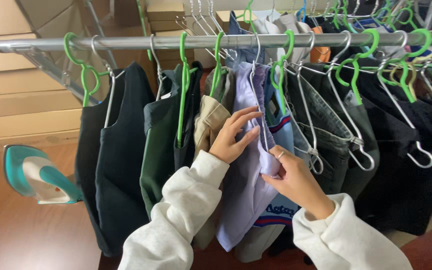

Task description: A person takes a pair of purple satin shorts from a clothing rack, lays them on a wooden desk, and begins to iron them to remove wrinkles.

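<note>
So the lavender garment (248,175) is hanging about mid-rail, squeezed between a beige garment (208,122) on its left and a light blue piece with striped trim (282,125) on its right. Both hands are on it. The left hand (233,137) comes up from below in a pale grey sweatshirt sleeve (176,220), fingers spread apart and laid flat against the upper part of the lavender cloth, not really gripping anything. The right hand (293,177) sits lower, wrist bent, thumb and fingers pinched together on a fold of the same fabric; there's a ring on one finger.

Everything hangs off a metal rail (126,42) on a mix of green plastic hangers (183,85) and silver wire hangers (356,145). Further left are a dark green garment (158,150) and a black one (116,165); to the right, grey jeans (326,140) and more dark clothes.

Behind the rail, upper left, plain brown cardboard boxes (21,95) are stacked in flat rectangular layers; I can't make out any labels on them. A teal and white iron (36,175) sits on the reddish wood floor (26,235) at left.
</note>
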